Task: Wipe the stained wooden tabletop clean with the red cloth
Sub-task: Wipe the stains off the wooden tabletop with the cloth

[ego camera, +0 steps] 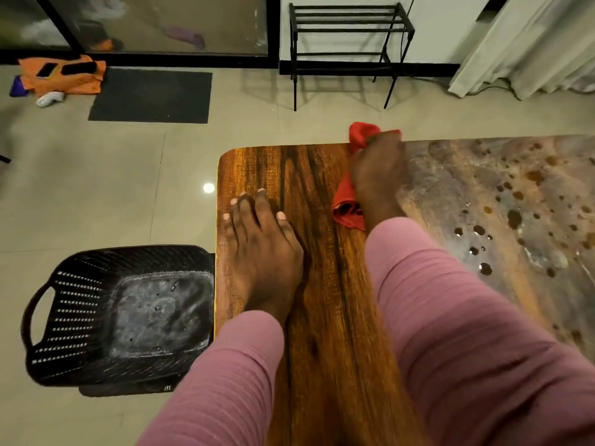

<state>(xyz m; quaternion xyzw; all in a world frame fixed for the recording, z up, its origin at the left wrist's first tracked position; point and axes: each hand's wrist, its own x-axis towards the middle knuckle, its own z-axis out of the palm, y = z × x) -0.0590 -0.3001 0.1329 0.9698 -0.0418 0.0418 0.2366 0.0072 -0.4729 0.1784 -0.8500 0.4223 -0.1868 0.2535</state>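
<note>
Right hand [380, 175] on bunched red cloth [349, 210] at far edge of tabletop [289, 162], finger pose blurred; left hand [264, 252] flat, fingers spread. Risks merely smearing wet stains [515, 217].

No text, label or number can be read. A tiny pale mark on the black basket [74, 317], at its 6 o'clock, is too small to decipher.

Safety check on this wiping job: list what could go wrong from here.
1. The right hand grips the cloth at the far edge of the table; an outward stroke could push liquid onto the floor.
2. The right sleeve lies close to wet drops and may drag through them.
3. The bunched cloth may smear grime onto the clean wood where the left hand rests.
</note>
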